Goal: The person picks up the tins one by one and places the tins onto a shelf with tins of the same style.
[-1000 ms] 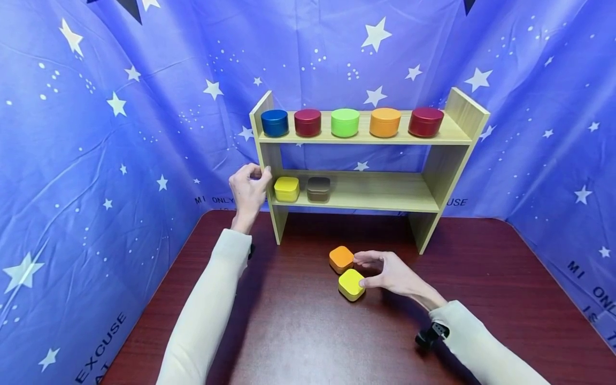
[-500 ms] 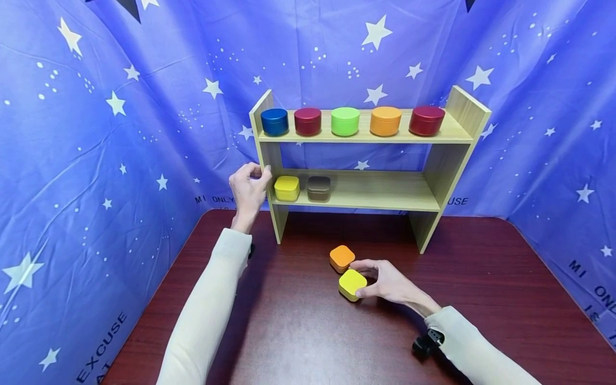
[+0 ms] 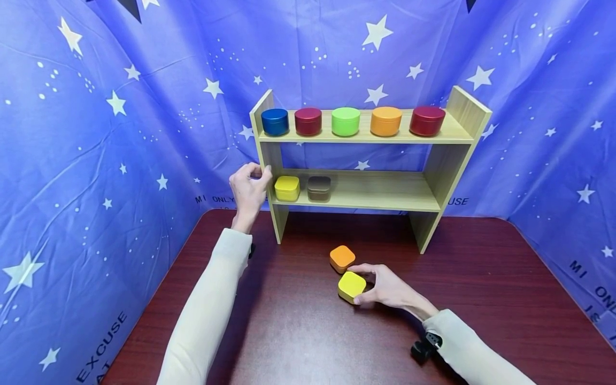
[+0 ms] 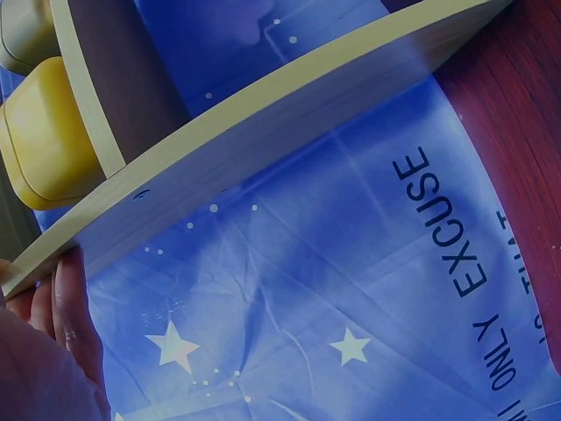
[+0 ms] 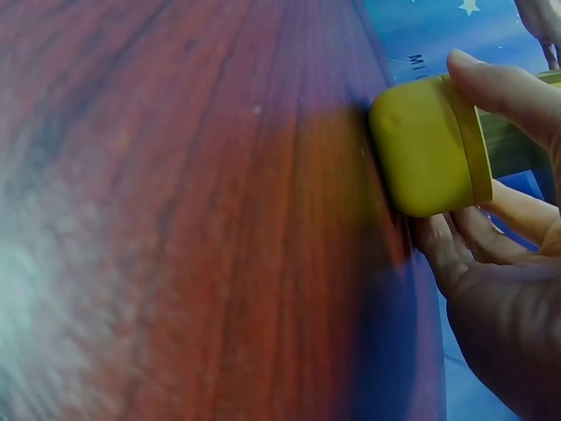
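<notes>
My left hand (image 3: pixel 248 193) grips the left side panel of a pale wooden shelf (image 3: pixel 385 191); in the left wrist view its fingers (image 4: pixel 72 303) lie against the panel's outer face. On the table, my right hand (image 3: pixel 391 287) holds a yellow square tin (image 3: pixel 352 286) with rounded corners, thumb on the near side and fingers on the far side. The right wrist view shows the same yellow tin (image 5: pixel 425 145) low over or on the tabletop; I cannot tell which. Just behind it sits an orange square tin (image 3: pixel 342 258).
Along the upper shelf stand several round tins: blue (image 3: pixel 275 123), dark red (image 3: pixel 308 122), green (image 3: pixel 345 122), orange (image 3: pixel 385 122) and red (image 3: pixel 426 121). The lower shelf bears a yellow square tin (image 3: pixel 287 189) and a brown one (image 3: pixel 319 189) at its left end. Starry blue cloth (image 3: pixel 159 133) surrounds the table (image 3: pixel 269 321).
My right hand has moved slightly towards me and its thumb and fingers have closed round the yellow tin, which has shifted a little. The left hand stays on the shelf panel.
</notes>
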The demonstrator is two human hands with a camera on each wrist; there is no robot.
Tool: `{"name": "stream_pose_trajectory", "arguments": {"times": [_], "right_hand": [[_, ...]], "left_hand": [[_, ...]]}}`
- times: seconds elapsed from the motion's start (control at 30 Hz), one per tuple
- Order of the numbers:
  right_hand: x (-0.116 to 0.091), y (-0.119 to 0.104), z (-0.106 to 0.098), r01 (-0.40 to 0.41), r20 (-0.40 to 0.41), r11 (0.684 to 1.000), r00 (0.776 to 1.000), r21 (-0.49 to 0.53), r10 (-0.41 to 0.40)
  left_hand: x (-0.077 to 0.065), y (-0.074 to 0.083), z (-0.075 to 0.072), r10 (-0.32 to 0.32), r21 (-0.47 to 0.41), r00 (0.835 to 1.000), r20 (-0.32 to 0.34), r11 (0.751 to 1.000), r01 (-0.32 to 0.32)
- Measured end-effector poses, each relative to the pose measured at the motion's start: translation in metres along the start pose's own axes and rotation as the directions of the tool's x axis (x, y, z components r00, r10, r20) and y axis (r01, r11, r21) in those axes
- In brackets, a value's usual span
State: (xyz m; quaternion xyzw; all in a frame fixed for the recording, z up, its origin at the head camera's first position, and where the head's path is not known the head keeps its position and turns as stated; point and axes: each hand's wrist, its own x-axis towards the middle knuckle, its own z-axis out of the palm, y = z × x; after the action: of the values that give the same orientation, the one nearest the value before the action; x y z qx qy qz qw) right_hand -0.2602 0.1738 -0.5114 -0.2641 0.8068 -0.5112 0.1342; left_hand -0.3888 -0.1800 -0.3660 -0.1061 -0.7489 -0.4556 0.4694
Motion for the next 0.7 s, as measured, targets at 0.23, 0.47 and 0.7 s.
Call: {"name": "stream_pose_trajectory", "arguments": {"times": [0.23, 0.47, 0.7], "right_hand": [[0.0002, 0.0027, 0.0036, 0.013, -0.005, 0.999, 1.0, -0.041, -0.013], [-0.0006, 0.0038, 0.005, -0.016, -0.026, 0.997, 1.0, -0.08, 0.014], [-0.001, -0.0003, 0.0014, -0.025, -0.037, 0.994, 0.999, -0.104, 0.021]], "left_hand": [[0.0006, 0.0004, -0.0003, 0.013, 0.0, 1.0, -0.004, 1.0, -0.013], [0.0003, -0.0001, -0.0002, 0.007, 0.008, 1.0, -0.002, 1.0, -0.007], [0.0002, -0.0016, -0.0005, 0.004, 0.019, 1.0, 0.016, 1.0, -0.005]]}}
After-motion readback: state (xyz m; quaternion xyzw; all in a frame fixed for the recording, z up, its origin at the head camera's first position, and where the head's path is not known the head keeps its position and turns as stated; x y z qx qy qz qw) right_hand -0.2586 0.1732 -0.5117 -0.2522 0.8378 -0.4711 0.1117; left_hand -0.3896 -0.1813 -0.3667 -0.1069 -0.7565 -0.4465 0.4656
